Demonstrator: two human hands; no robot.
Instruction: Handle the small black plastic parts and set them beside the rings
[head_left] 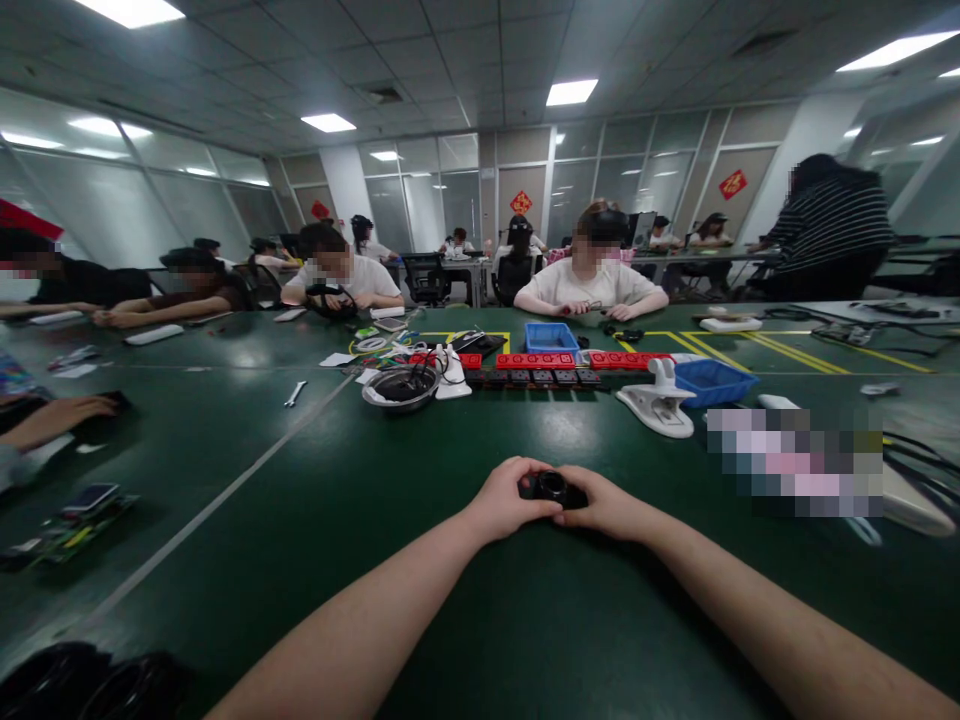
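Both hands grip a small black device with a round, lens-like ring (553, 486) in its middle and a reddish spot near its left end. My left hand (514, 497) wraps its left end, thumb along the near side. At the right end, my right hand (600, 500) closes around it, and the two thumbs nearly meet in front. The fingers cover much of the device, so its exact kind cannot be made out. It is at or just above the green tabletop (420, 570).
Beyond my hands stand a dark bowl (401, 388), red socket strips (535, 360), a white clip base (660, 405) and blue bins (712, 382). A wrench (296, 393) and circuit board (82, 520) lie left. A co-worker's hand (67, 420) reaches in there. Black round objects (90, 680) sit lower left.
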